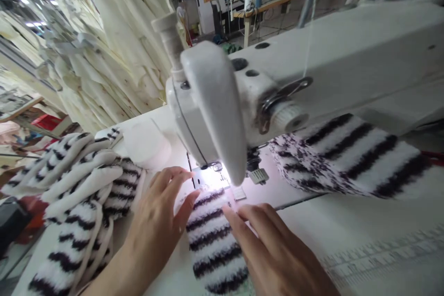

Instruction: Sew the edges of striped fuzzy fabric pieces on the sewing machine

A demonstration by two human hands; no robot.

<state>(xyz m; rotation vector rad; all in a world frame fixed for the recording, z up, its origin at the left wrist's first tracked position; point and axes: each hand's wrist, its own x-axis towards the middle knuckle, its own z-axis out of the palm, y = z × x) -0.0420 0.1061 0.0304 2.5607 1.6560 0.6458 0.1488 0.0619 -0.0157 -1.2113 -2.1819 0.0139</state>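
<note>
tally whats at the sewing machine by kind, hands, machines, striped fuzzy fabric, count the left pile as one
left hand: 1
right hand: 1
sewing machine: 1
striped fuzzy fabric between the hands: 1
striped fuzzy fabric right of the needle: 1
pile of striped fuzzy fabric at left: 1
total: 6

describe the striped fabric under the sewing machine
The striped fabric is a fluffy, chenille-like strip, white with black bands, lying flat on the table and running up to the lit needle area of the sewing machine. The right hand rests its fingertips on it, and the left hand's thumb lies at its edge.
</note>
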